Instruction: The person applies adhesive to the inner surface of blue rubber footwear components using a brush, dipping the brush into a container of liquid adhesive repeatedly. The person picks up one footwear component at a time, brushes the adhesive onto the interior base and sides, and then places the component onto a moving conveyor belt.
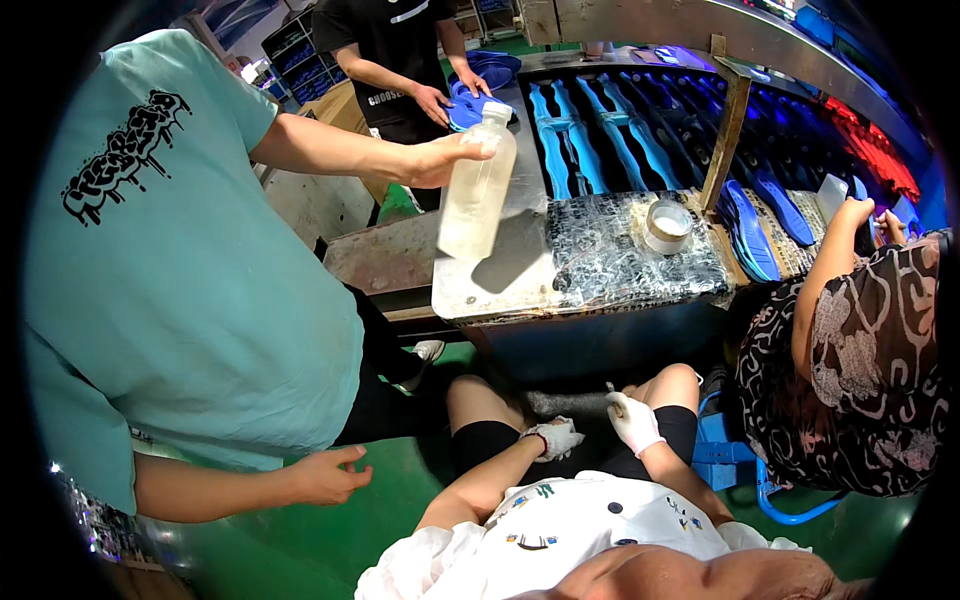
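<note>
Both my hands wear white gloves and rest over my lap, below the bench edge. My left hand [558, 438] is curled closed near my left thigh; whatever its fingers may hold is hidden. Over by my right knee, my right hand [633, 422] is closed, with a thin stick-like thing [610, 388] poking up from its fingers. A dark grey rounded pad [567, 404] lies between my knees, just beyond the hands. On the bench in front stands a small round pot [668, 226] with pale contents, out of reach of either hand as they rest.
A person in a green shirt [190, 270] stands at left, holding a clear bottle [478, 190] over the bench corner [455, 298]. Another person handles blue soles [465, 110]. At right, someone in patterned clothing [860, 370] sits beside blue soles [748, 232]. A metal post [727, 140] rises from the bench.
</note>
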`<state>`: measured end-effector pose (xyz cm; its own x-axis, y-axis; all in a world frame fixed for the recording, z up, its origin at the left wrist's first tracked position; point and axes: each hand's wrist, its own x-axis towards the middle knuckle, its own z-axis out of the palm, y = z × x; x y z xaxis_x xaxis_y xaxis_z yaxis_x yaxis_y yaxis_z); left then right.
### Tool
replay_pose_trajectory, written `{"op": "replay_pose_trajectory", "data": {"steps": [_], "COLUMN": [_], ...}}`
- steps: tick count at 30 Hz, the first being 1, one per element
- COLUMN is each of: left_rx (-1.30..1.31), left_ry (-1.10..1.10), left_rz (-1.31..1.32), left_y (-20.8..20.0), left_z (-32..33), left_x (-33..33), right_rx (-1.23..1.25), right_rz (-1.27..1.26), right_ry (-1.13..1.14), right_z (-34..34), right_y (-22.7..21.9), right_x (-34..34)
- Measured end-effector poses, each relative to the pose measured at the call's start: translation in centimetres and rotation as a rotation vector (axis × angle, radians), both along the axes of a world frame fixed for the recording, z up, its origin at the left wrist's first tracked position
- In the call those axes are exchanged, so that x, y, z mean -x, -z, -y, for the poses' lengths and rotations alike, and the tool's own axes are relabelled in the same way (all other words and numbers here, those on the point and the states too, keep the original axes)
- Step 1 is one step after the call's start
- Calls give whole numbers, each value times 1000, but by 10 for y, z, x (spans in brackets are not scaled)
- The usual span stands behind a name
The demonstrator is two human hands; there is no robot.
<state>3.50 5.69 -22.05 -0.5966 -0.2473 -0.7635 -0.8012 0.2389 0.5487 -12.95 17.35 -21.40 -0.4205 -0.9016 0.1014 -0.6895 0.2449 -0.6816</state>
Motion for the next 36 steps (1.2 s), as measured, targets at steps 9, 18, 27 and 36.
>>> {"op": "replay_pose_trajectory", "data": {"steps": [9,18,27,36], "left_rx": [10,364,1494,1352], "left_ry": [-227,-599,-557,-421], "left_rz": [-154,-967,-1184,-459], "left_y": [5,-60,-283,-374], "left_z": [-3,22,145,185], "left_x": [-1,6,35,74], "right_rx": [45,15,111,37], "right_rz": [56,87,59,117], "right_ry": [-4,-3,-23,25], "right_z": [-2,-5,3,3], "right_y": [-2,3,24,12], "right_x": [-1,3,2,5]}}
